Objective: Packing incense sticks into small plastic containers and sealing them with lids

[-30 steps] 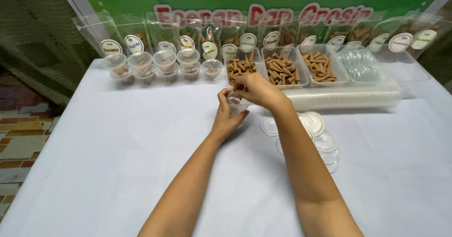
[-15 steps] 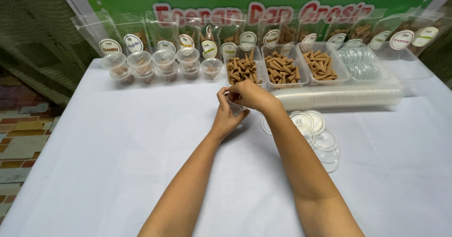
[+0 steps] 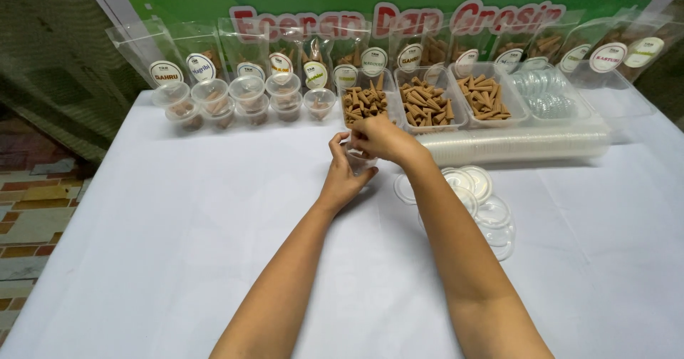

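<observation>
Left hand (image 3: 340,177) cups a small clear plastic cup (image 3: 358,161) just above the white tabletop (image 3: 178,223), near the tray of brown cones (image 3: 365,105). Right hand (image 3: 385,139) sits over the cup's mouth, fingertips pinched; can't tell what they hold. Loose clear lids (image 3: 479,202) lie right of the hands.

At frame centre, both hands meet over the tabletop (image 3: 178,245): the left hand (image 3: 342,177) wraps a small cup (image 3: 358,161), the right hand (image 3: 385,139) above it. Loose lids (image 3: 479,201) lie right of them. Behind, three trays of cones (image 3: 425,106) sit side by side, filled cups (image 3: 246,99) to their left, a lying stack of cups (image 3: 520,145) toward the right, pouches (image 3: 199,52) along the top.
</observation>
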